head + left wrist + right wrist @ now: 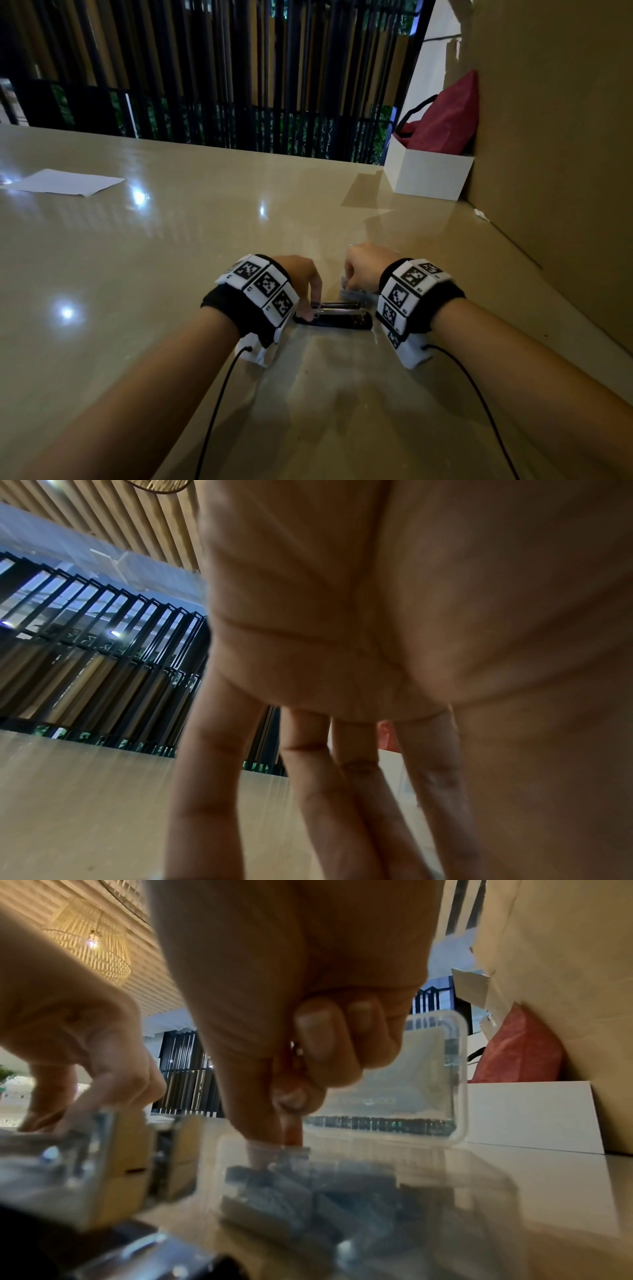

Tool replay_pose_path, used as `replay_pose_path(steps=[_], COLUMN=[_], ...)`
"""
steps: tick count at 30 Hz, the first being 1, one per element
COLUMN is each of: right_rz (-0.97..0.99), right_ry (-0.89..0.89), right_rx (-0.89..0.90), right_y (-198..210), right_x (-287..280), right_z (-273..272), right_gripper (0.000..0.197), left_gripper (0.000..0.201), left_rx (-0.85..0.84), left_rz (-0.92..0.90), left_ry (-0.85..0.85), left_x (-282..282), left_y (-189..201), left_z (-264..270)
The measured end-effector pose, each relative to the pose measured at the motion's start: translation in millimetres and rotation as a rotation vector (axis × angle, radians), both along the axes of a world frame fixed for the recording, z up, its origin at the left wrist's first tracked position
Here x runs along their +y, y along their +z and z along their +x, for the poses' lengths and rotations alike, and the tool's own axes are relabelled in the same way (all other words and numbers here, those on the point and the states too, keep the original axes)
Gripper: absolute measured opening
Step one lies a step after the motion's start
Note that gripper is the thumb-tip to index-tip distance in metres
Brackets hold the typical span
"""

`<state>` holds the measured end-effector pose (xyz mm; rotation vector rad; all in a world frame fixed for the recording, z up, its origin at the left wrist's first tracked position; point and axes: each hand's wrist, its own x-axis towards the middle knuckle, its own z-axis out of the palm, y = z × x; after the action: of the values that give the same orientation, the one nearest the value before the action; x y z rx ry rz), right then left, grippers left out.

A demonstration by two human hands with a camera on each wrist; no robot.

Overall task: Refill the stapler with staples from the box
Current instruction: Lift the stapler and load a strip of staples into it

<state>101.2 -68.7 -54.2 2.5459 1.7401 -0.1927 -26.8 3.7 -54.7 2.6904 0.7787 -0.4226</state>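
Counter (pixel 171 257): polished, glossy beige, mirrors the lamps. Stapler (pixel 337 310): bright bare metal over a black plastic base. Box (pixel 428 1096) I read as clear, smooth plastic; staples (pixel 274 1199) inside dull grey metal. Paper sheet (pixel 65 182) matt white. Bag (pixel 445 116) red cloth. Cardboard wall (pixel 555 137) matt brown.

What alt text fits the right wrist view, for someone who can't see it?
The right hand pinches a strip of staples inside a clear plastic box, its lid open behind. Beside it, the left hand holds the end of an open stapler on the glossy beige table.
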Motion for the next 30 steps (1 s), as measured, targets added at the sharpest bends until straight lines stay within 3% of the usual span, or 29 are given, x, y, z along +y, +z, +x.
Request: replay_pose_path(steps=[5, 9, 21, 30], right_rz=[0.105, 0.045, 0.031, 0.032], right_ry=[0.005, 0.129, 0.210, 0.161], right_rx=[0.067, 0.218, 0.138, 0.144], right_y=[16, 23, 8, 5], right_x=[-15, -31, -31, -36], right_z=[-4, -18, -31, -32], right_gripper=[0.017, 0.018, 0.016, 0.013], left_gripper=[0.034, 0.035, 0.034, 0.036], left_rx=[0.011, 0.032, 0.014, 0.037], left_rz=[-0.008, 0.001, 0.010, 0.009], left_ry=[0.006, -0.001, 0.023, -0.016], left_x=[3, 2, -1, -7], left_y=[0, 1, 1, 4], left_z=[2, 2, 2, 0])
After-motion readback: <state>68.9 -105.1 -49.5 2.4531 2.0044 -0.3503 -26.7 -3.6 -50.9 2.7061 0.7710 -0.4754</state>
